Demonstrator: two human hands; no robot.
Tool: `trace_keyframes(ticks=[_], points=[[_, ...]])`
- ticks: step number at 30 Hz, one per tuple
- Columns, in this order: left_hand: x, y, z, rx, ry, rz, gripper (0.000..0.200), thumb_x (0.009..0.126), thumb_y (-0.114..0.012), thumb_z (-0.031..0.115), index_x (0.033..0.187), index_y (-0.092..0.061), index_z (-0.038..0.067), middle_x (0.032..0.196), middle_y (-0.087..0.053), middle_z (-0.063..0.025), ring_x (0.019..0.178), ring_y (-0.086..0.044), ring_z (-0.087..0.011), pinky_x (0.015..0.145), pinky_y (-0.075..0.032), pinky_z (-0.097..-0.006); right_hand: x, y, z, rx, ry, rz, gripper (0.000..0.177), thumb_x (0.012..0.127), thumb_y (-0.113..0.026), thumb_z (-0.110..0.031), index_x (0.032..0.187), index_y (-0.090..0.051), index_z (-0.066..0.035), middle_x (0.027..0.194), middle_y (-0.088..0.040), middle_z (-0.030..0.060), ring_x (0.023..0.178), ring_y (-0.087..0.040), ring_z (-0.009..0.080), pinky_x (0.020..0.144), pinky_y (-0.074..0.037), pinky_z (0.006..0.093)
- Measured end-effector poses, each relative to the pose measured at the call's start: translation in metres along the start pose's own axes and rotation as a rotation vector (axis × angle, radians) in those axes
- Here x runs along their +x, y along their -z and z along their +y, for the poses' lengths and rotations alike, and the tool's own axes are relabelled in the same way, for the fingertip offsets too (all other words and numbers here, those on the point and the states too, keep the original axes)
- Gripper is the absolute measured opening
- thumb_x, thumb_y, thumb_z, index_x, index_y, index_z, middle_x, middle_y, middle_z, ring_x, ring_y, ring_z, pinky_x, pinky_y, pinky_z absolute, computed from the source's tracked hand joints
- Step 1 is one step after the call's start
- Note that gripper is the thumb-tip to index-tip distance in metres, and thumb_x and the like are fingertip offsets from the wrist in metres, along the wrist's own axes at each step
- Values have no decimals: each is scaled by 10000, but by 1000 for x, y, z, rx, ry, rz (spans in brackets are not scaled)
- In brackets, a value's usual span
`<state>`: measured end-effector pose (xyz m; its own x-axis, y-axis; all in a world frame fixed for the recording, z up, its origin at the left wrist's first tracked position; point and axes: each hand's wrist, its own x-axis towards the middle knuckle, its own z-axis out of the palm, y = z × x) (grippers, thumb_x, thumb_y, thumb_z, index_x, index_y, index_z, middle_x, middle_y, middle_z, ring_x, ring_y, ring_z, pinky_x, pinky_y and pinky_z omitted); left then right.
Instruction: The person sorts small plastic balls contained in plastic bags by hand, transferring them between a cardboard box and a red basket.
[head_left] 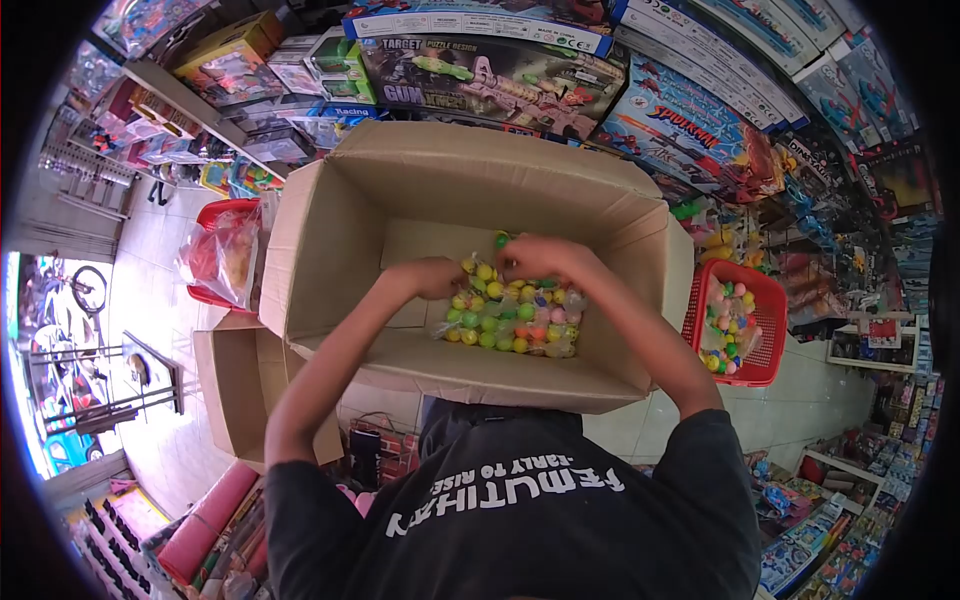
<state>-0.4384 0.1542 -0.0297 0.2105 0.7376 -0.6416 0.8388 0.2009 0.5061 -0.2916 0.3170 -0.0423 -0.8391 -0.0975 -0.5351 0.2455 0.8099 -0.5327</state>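
Inside a large open cardboard box (345, 235) lies clear plastic packaging with many small coloured balls (495, 320), mostly yellow and green, some orange and pink. My left hand (437, 278) is closed at the upper left edge of this packaging, its fingers curled and partly hidden. Close beside it, my right hand (535, 258) pinches the packaging at its top edge, with a green ball just above the fingertips. A small gap separates the two hands.
A red basket (765, 368) with more coloured balls stands right of the box. Another red basket (212, 212) with plastic bags is at left, above a smaller open carton (240, 390). Boxed toys (490, 85) line the far side; tiled floor (150, 270) shows at left.
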Motion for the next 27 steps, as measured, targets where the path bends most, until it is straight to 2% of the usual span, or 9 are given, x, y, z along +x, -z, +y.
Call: trace_keyframes(ticks=[2,5,7,12,17,21,23,25,27], points=[[-38,-6,30,-137,-77,258,282,827,-487,122,1086,-580,58,1045,-592,-158,997,-544,-326,870,-420,-394,-39,5,-24,105,256,104,224,834,-549,-230,906,-595,-23,848,-615,149,813,-601,286,701,-452,386],[-101,-23,83,-261,-178,626,248,840,-492,130,1042,-586,22,1027,-597,-150,971,-564,-298,844,-435,-365,-100,0,-65,276,374,205,218,839,-552,-238,899,-583,-31,828,-605,139,779,-598,275,685,-451,364],[-132,-46,106,-669,-271,911,209,865,-484,80,1031,-586,5,995,-602,-131,932,-582,-232,814,-448,-327,-140,-9,-88,431,361,191,236,844,-554,-254,930,-579,-36,845,-605,122,766,-597,247,672,-452,340],[-155,-152,112,-1168,-398,820,217,886,-508,114,1027,-584,-32,954,-596,-78,884,-556,-145,806,-434,-273,-199,-61,-122,771,298,77,226,880,-525,-236,970,-568,-32,861,-605,63,793,-596,175,701,-459,300],[-96,-229,91,-1153,-269,297,226,880,-497,134,1026,-609,3,948,-619,-90,844,-573,-155,749,-455,-278,-188,-149,-123,848,186,132,261,875,-534,-210,1063,-560,-30,937,-622,89,875,-595,157,758,-467,286],[-35,-306,31,-842,-107,277,252,874,-509,172,1064,-609,41,966,-622,-91,859,-576,-153,738,-465,-278,-159,-241,-87,447,-1,187,271,856,-531,-240,1049,-572,-54,942,-632,110,885,-607,226,775,-469,329],[-13,-350,10,-759,-16,495,289,853,-530,218,1087,-604,65,968,-624,-83,827,-579,-156,718,-474,-283,-140,-302,-54,365,-227,99,286,829,-530,-274,1024,-581,-71,972,-627,124,898,-601,282,792,-463,353],[1,-393,-6,-1006,35,498,299,848,-532,246,1077,-610,71,954,-624,-74,787,-582,-163,691,-479,-299,-124,-359,-17,411,-248,130,284,823,-535,-277,1014,-585,-73,964,-627,118,874,-604,268,779,-471,352],[10,-427,-9,-1409,334,555,269,859,-509,239,1044,-622,79,928,-622,-66,760,-581,-163,650,-480,-305,-117,-396,1,462,-282,174,283,816,-541,-280,1004,-589,-74,955,-626,111,849,-607,254,766,-478,352]])
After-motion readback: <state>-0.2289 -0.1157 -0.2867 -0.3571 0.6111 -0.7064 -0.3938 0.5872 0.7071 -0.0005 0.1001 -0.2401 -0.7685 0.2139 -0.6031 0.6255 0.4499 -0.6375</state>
